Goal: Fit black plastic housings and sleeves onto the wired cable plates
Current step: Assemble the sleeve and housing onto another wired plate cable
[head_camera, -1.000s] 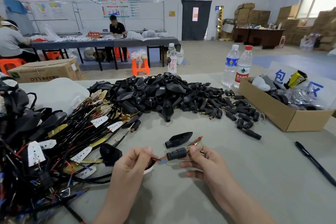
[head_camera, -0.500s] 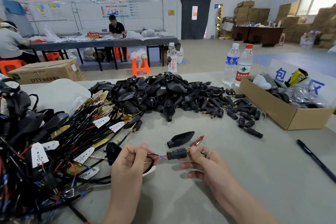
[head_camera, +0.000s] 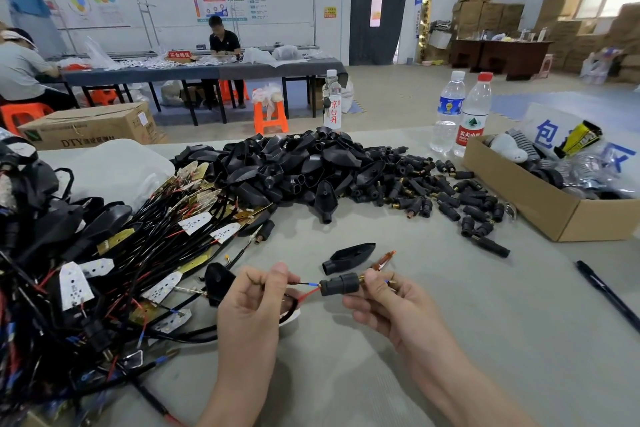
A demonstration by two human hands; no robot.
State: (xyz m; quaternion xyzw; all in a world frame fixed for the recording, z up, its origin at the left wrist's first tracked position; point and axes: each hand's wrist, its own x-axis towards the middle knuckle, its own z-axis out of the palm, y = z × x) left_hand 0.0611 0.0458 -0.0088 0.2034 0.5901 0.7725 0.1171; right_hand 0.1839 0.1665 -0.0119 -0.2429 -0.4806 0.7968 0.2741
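Fingers of the left hand [head_camera: 254, 302] pinch thin red and blue-tipped wires [head_camera: 309, 292] above the grey tabletop [head_camera: 450, 340], near centre; fingers of the right hand [head_camera: 391, 305] pinch a black sleeve [head_camera: 338, 284], the wires running into its left end. One loose black housing [head_camera: 348, 253] lies just beyond on the tabletop. Wired cable plates [head_camera: 194, 222] lie heaped at left.

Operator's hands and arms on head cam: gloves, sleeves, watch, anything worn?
Nothing worn. Left hand and right hand are bare: no gloves or rings. Left arm and right arm are bare to the frame edge, no sleeves or watch in view.
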